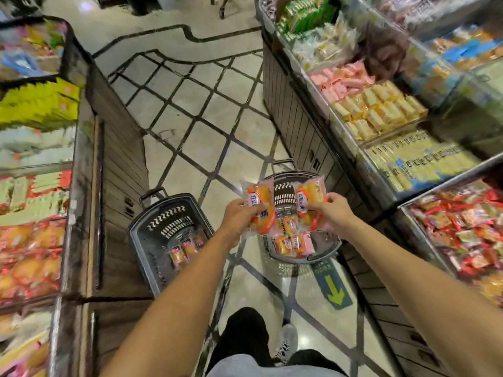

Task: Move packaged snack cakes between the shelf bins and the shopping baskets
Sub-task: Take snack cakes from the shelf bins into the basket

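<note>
My left hand [239, 216] grips a packaged snack cake [258, 197] with an orange and pink wrapper, held above the floor between the two baskets. My right hand [330, 210] grips a second snack cake [310, 197] of the same kind over the right shopping basket [330, 244]. That basket holds several more of these cakes [292, 242]. The left shopping basket [136, 235] stands on the floor by the left shelf unit and holds a few cakes [185, 251] at its near end.
Shelf bins of packaged snacks line both sides: a red-wrapped bin [462, 227] at the near right, yellow packs [381, 110] further back, orange cakes [27, 262] at the left. A tiled aisle [190, 118] runs between. My legs and shoe [288, 338] are below.
</note>
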